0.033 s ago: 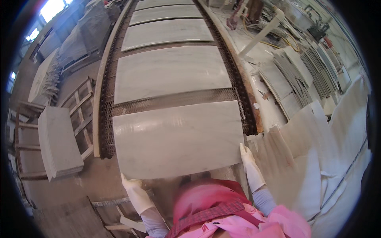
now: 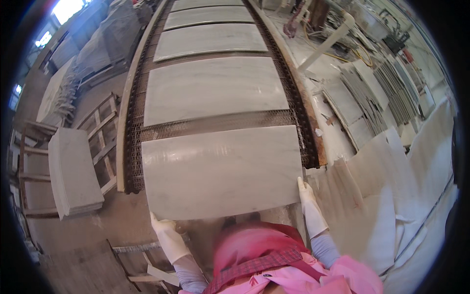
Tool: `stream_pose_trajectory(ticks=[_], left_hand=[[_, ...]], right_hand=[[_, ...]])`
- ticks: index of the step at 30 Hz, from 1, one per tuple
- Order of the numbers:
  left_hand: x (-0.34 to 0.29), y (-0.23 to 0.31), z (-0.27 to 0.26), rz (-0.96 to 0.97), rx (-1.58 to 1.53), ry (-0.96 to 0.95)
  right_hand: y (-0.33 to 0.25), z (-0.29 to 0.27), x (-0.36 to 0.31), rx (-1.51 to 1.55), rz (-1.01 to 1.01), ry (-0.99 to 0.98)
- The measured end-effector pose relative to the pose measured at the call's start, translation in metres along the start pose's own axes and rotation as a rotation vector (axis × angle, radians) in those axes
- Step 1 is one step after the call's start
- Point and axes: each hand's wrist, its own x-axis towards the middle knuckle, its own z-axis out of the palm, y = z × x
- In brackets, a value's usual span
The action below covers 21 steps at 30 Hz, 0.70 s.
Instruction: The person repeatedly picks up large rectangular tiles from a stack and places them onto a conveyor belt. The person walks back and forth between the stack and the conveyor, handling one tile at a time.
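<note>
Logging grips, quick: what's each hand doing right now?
Left hand: gloved, holding the nearest pale slab at its near-left corner.
Right hand: gloved, holding that slab's right edge.

Long cream gloves [image 2: 172,241], greyish-lavender sleeves [image 2: 325,247], pink clothing [image 2: 355,274] and a crimson apron [image 2: 257,242] (its band [image 2: 264,266] dark plaid) are worn.

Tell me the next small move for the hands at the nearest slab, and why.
Probably secure a firm, even hold before shifting the nearest slab: its near part juts past the end of the belt, the left hand is at its near left corner, the right hand at its right edge, and any fingers underneath are hidden.
</note>
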Motion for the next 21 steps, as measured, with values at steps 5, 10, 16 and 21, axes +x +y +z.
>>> stream_pose_trajectory(ticks=[5, 10, 16, 21], left_hand=[[-0.005, -0.002, 0.001, 0.065, 0.018, -0.041], [0.009, 0.005, -0.006, 0.049, -0.011, -0.049], [0.018, 0.005, -0.003, 0.024, -0.034, 0.005], [0.022, 0.006, 0.004, 0.035, 0.000, 0.051]], right_hand=[[-0.001, 0.008, 0.005, 0.214, 0.074, 0.049], [-0.003, 0.005, 0.005, 0.198, 0.070, 0.077], [-0.017, 0.007, 0.011, 0.126, 0.037, 0.127], [-0.034, 0.006, 0.017, 0.105, 0.047, 0.055]])
